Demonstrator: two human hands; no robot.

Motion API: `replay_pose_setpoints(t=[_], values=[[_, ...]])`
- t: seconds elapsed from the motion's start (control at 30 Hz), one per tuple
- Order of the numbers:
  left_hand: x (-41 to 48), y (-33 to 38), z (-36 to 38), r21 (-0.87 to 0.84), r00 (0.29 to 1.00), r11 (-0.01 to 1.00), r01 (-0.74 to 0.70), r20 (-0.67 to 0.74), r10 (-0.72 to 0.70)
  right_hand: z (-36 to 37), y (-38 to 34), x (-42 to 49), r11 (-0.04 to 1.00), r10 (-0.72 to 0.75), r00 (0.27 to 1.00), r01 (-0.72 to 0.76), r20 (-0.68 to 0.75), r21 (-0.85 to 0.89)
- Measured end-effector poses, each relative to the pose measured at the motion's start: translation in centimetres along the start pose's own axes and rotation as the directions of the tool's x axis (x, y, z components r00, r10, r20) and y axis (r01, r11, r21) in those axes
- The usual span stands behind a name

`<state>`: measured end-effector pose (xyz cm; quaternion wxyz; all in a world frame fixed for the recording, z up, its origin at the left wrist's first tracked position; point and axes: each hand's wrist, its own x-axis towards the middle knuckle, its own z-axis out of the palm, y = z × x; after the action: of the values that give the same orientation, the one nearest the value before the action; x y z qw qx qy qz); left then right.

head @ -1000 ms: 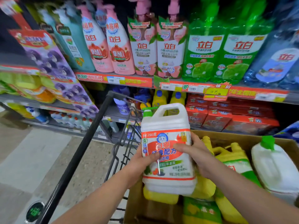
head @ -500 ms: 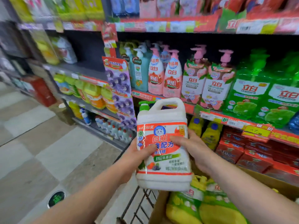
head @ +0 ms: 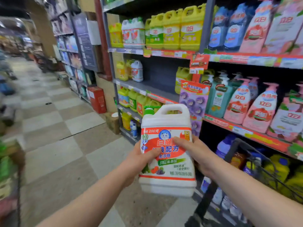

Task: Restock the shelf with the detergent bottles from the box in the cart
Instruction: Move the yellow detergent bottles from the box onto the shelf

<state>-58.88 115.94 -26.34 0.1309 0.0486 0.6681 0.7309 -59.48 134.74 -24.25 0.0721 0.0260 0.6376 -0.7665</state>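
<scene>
A white detergent jug (head: 168, 182) with a red-and-white label, a green cap and a moulded handle is upright in front of me, held in both hands. My left hand (head: 139, 159) grips its left side with the thumb across the label. On the right side my right hand (head: 195, 153) holds it, fingers curled over the label. The shelf unit (head: 152, 88) stands ahead to the right; one matching white jug (head: 137, 71) sits on its middle level beside yellow ones, with bare shelf to its right. The cart (head: 242, 154) is at the lower right, and its box is out of view.
Yellow and white jugs (head: 172, 30) fill the upper shelf. Pink and teal pump bottles (head: 246, 102) line the right-hand shelves. A purple hanging display strip (head: 193, 102) dangles behind the jug. The tiled aisle floor (head: 62, 131) runs away to the left, past a red box (head: 97, 99).
The view has swung left and up from the cart's box to the aisle and the left shelf section. Both hands keep hold of the white jug, now lifted clear of the box.
</scene>
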Motion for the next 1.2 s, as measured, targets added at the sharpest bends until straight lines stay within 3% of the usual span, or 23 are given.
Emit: replay_pose_setpoints(t=[0.27, 0.6, 1.2], values=[[-2.3, 1.6, -14.6, -0.004, 0.988, 1.0, -0.023, -0.156, 0.023, 14.6, 1.7, 5.8, 0.999, 0.008, 0.986, 0.0, 0.165, -0.046], [0.7, 1.7, -24.9, -0.063, 0.973, 0.997, -0.036, -0.231, 0.02, 23.4, 3.0, 14.9, 0.987, 0.07, 0.952, -0.023, 0.3, -0.156], [28.8, 7.4, -41.1, -0.018, 0.971, 0.998, -0.067, -0.23, 0.061, 30.6, -0.5, 46.9, 0.997, 0.039, 0.927, -0.013, 0.373, -0.072]])
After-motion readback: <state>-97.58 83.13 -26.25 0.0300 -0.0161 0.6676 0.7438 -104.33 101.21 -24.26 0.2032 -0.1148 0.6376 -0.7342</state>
